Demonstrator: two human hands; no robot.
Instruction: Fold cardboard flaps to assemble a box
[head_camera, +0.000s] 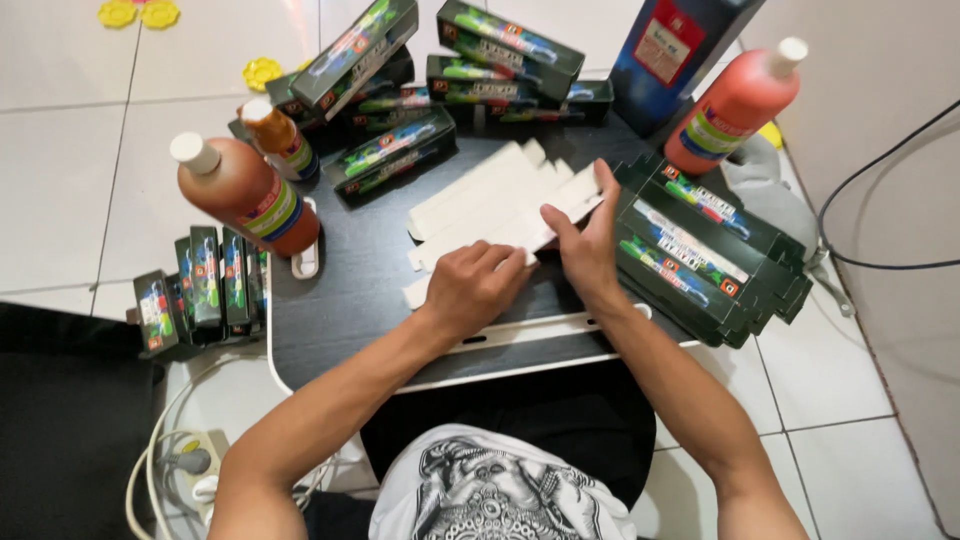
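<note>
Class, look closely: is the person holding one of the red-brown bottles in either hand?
No: both the left hand and right hand rest on the flat white carton, while the bottle stands apart.

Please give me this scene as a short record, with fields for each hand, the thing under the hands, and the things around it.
left hand: left hand curled, pressing on the flat cardboard
right hand: right hand open, fingers spread on the same cardboard
worked item: unfolded white carton, lying flat
surface: small black table
right of hands: stack of flat dark cartons
far side: folded dark boxes
bottles: brown bottle at left, small brown bottle behind it, red bottle at right
floor, left: upright boxes
</note>
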